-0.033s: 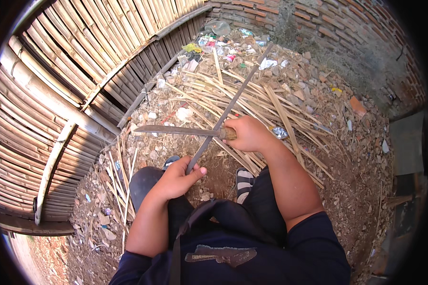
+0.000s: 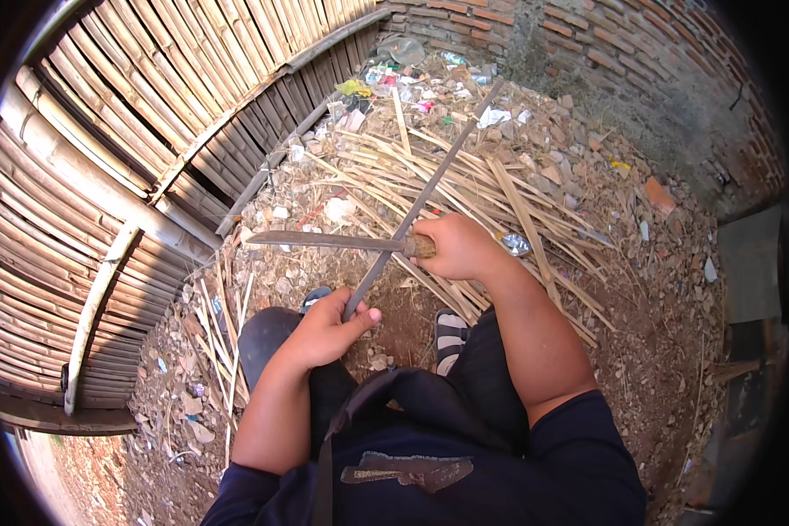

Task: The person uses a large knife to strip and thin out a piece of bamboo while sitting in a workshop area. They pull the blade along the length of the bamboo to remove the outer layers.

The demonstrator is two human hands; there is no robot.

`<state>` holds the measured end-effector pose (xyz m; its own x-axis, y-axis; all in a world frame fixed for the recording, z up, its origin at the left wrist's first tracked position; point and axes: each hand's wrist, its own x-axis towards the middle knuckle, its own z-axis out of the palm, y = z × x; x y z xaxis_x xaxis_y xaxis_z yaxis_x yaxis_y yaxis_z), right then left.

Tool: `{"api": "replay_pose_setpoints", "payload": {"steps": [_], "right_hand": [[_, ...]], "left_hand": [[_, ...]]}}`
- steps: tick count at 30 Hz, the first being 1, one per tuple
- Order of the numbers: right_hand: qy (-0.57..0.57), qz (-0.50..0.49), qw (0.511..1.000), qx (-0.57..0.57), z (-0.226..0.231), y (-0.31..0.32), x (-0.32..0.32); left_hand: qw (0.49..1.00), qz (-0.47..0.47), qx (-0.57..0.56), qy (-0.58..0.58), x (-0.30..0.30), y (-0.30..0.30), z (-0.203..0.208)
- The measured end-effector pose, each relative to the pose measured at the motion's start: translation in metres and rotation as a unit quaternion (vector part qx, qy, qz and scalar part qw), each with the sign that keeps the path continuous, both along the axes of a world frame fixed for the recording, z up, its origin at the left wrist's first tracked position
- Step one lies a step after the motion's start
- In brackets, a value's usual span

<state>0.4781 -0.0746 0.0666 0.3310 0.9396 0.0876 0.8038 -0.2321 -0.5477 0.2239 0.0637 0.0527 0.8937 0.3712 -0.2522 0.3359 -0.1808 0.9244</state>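
My right hand is closed round the short wooden handle of a machete. Its long dark blade points left, nearly level across the view. My left hand grips the near end of a long, narrow grey-brown strip, which looks like split bamboo and slants away up to the right. Blade and strip cross just left of the machete handle. They appear to touch there, though the exact contact is hard to make out. Beyond my hands, a loose heap of pale split bamboo strips lies on the ground.
More thin strips lie beside my left knee. A bamboo-slat wall rises on the left, with a brick wall behind. Stones and litter cover the ground at the back. A grey panel stands at the right.
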Motion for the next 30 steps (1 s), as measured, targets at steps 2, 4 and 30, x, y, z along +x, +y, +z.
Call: {"api": "replay_pose_setpoints", "payload": {"steps": [2, 4, 30], "right_hand": [[-0.006, 0.002, 1.0, -0.003, -0.0031, 0.0002, 0.0011], [-0.021, 0.006, 1.0, -0.005, -0.0057, 0.0015, 0.0018], [-0.016, 0.013, 1.0, -0.021, -0.0052, 0.0015, 0.0007]], "left_hand": [[1.0, 0.0, 0.019, 0.005, 0.0006, -0.0019, 0.0041], [1.0, 0.001, 0.023, 0.006, 0.0004, -0.002, 0.0029], [0.999, 0.004, 0.045, 0.009, 0.0004, -0.0028, 0.002]]}}
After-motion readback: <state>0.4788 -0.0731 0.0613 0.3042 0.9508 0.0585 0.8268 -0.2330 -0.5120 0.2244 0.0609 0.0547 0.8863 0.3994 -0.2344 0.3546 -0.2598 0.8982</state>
